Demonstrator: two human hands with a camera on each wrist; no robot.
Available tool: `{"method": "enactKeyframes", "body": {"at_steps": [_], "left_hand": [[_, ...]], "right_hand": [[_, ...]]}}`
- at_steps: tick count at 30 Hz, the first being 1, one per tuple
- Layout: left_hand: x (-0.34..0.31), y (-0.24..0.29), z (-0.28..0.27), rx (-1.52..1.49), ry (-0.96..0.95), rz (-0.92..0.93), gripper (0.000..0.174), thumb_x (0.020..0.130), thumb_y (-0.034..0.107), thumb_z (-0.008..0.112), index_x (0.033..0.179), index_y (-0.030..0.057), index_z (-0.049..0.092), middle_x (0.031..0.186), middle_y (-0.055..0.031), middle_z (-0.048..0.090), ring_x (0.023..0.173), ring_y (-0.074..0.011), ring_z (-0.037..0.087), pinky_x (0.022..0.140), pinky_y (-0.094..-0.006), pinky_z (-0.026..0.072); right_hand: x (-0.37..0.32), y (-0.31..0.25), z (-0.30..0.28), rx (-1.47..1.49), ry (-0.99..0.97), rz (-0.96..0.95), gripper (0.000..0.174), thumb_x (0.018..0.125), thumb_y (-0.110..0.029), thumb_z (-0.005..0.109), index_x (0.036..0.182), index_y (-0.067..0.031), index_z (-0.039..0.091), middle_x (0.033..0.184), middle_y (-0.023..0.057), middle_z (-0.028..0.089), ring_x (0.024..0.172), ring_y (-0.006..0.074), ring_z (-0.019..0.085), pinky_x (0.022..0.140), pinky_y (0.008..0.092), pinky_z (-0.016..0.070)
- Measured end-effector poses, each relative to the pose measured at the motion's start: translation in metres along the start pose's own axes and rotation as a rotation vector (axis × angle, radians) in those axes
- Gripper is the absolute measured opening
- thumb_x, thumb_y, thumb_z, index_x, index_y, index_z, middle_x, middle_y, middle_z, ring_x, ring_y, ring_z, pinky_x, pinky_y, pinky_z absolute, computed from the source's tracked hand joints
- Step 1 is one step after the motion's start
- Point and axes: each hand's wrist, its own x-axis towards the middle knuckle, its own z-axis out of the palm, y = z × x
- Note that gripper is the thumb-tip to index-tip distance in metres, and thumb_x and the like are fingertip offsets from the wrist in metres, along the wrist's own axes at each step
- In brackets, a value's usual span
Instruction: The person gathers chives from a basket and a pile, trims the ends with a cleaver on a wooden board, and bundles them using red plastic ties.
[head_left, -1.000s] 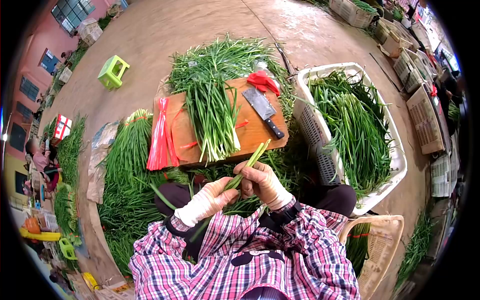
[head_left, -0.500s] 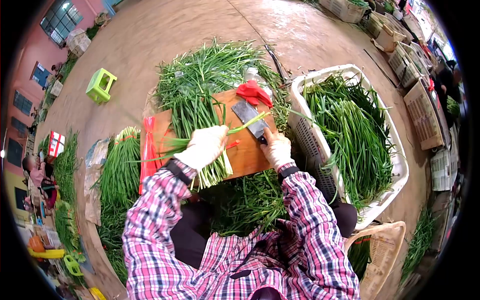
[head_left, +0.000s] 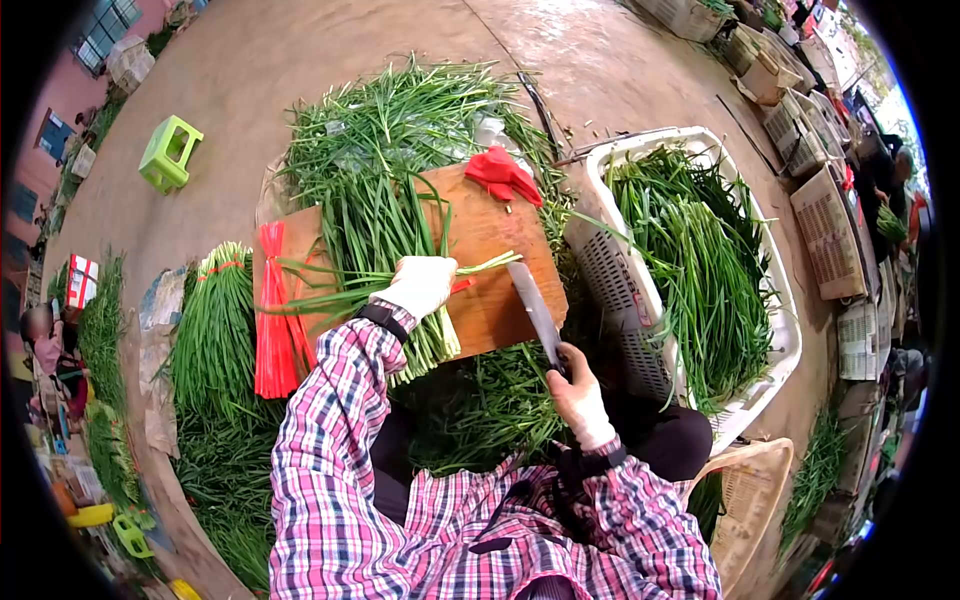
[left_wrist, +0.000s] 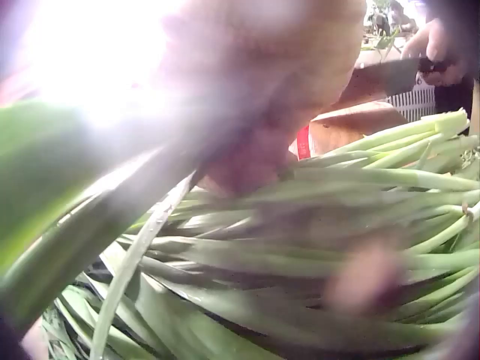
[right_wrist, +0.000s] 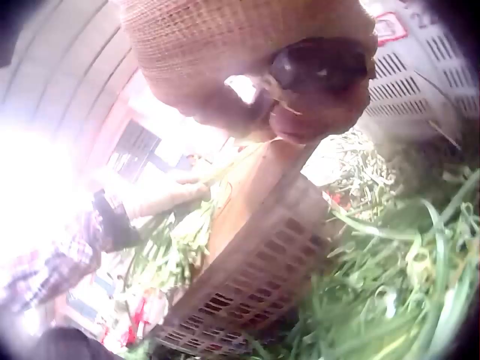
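Note:
My left hand (head_left: 418, 287) grips a small bunch of garlic chives (head_left: 487, 264). Their pale cut ends point right over the wooden board (head_left: 505, 230) and the leaves trail left. Beneath this hand lies a larger pile of chives (head_left: 375, 225), white stems toward me. In my right hand (head_left: 580, 395) is a cleaver (head_left: 537, 312) gripped by its handle. Its blade slants up and left by the board's right edge, the tip close to the stem ends. The left wrist view shows the cleaver blade (left_wrist: 386, 79) beyond the stems; the right wrist view shows fingers curled round the dark handle (right_wrist: 319, 66).
A white plastic crate (head_left: 655, 290) full of chives stands at the right. Red ties (head_left: 273, 330) hang over the board's left side, beside a tied bundle (head_left: 215, 335). A red cloth (head_left: 503, 177) lies at the back corner, and loose greens (head_left: 400, 125) heap behind.
Both hands have parted and moved forward, the left carrying the bunch over the board. My right hand has taken the cleaver from the board and drawn it back toward me.

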Motion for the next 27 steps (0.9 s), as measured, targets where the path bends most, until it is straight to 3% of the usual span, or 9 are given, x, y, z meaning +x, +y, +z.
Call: {"method": "enactKeyframes", "body": {"at_steps": [1,3,7,8,9,11,17,20,27], "left_hand": [[0.001,0.0,-0.001,0.023,-0.03,0.007,0.014,0.089,0.019,0.055,0.087,0.0075,0.063,0.079,-0.0139,0.067,0.078,-0.0343,0.067,0.069,-0.0436,0.0532],[0.004,0.002,-0.003,0.067,-0.09,0.022,0.012,0.087,0.017,0.055,0.088,0.0078,0.063,0.08,-0.0142,0.068,0.08,-0.0337,0.068,0.069,-0.0442,0.0533],[0.004,0.011,-0.011,0.103,-0.199,0.004,0.014,0.085,0.015,0.055,0.092,0.0085,0.066,0.083,-0.0129,0.07,0.082,-0.0319,0.069,0.07,-0.0446,0.0537],[0.006,0.009,-0.008,0.109,-0.194,0.011,0.015,0.085,0.015,0.055,0.093,0.0084,0.066,0.082,-0.0121,0.07,0.081,-0.0313,0.069,0.069,-0.0451,0.0535],[0.006,0.01,-0.006,0.11,-0.177,0.016,0.015,0.085,0.015,0.055,0.093,0.0084,0.066,0.082,-0.012,0.07,0.081,-0.0312,0.069,0.069,-0.0452,0.0535],[0.005,0.009,-0.004,0.112,-0.144,0.021,0.014,0.085,0.016,0.056,0.092,0.0084,0.066,0.082,-0.0119,0.07,0.08,-0.031,0.069,0.068,-0.0456,0.0534],[0.008,0.009,0.002,0.149,-0.155,0.031,0.014,0.086,0.016,0.055,0.091,0.0089,0.066,0.08,-0.0115,0.07,0.078,-0.0307,0.07,0.066,-0.0458,0.0533],[0.007,0.008,0.001,0.149,-0.156,0.038,0.013,0.086,0.016,0.056,0.091,0.0087,0.066,0.08,-0.0113,0.07,0.078,-0.0304,0.07,0.066,-0.0454,0.0532],[0.002,0.009,-0.005,0.126,-0.074,0.086,0.011,0.086,0.016,0.056,0.088,0.0096,0.064,0.078,-0.012,0.068,0.077,-0.0312,0.068,0.065,-0.0441,0.0529]], "right_hand": [[-0.01,-0.011,-0.003,0.217,-0.041,0.241,0.046,0.09,-0.013,0.062,0.133,-0.0065,0.05,0.089,0.0074,0.064,0.076,0.0158,0.062,0.069,0.0287,0.0513],[-0.022,-0.026,-0.008,0.557,-0.032,0.289,0.043,0.094,-0.017,0.061,0.135,-0.0094,0.051,0.079,-0.0001,0.059,0.065,0.0074,0.052,0.06,0.0207,0.0446],[0.001,-0.05,0.006,0.053,-0.02,-0.05,0.038,0.096,-0.021,0.058,0.131,-0.0066,0.055,0.089,0.0129,0.068,0.074,0.0202,0.064,0.071,0.0314,0.0521],[0.008,-0.058,0.012,-0.099,0.03,-0.219,0.037,0.096,-0.018,0.057,0.13,-0.0052,0.054,0.102,0.0197,0.068,0.088,0.0293,0.068,0.079,0.0351,0.0521],[0.017,-0.059,0.017,-0.129,-0.016,-0.123,0.036,0.095,-0.017,0.058,0.129,-0.0038,0.056,0.109,0.0207,0.067,0.098,0.032,0.067,0.082,0.0344,0.0514],[0.034,-0.032,0.031,-0.098,-0.004,-0.236,0.036,0.097,-0.016,0.058,0.13,-0.001,0.055,0.109,0.0139,0.068,0.097,0.0134,0.061,0.088,0.0265,0.0472],[0.041,-0.016,0.041,-0.099,-0.014,-0.216,0.034,0.097,-0.016,0.059,0.127,0.0,0.058,0.106,0.013,0.07,0.096,0.0138,0.061,0.087,0.0269,0.0475],[0.044,-0.019,0.042,-0.065,-0.059,-0.086,0.033,0.095,-0.018,0.059,0.124,-0.0012,0.059,0.11,0.0206,0.068,0.104,0.0304,0.066,0.088,0.0333,0.0499],[0.061,-0.016,0.054,-0.033,-0.03,-0.128,0.032,0.097,-0.022,0.055,0.124,-0.0049,0.06,0.103,0.0199,0.069,0.098,0.0276,0.068,0.086,0.0329,0.0497]]}}
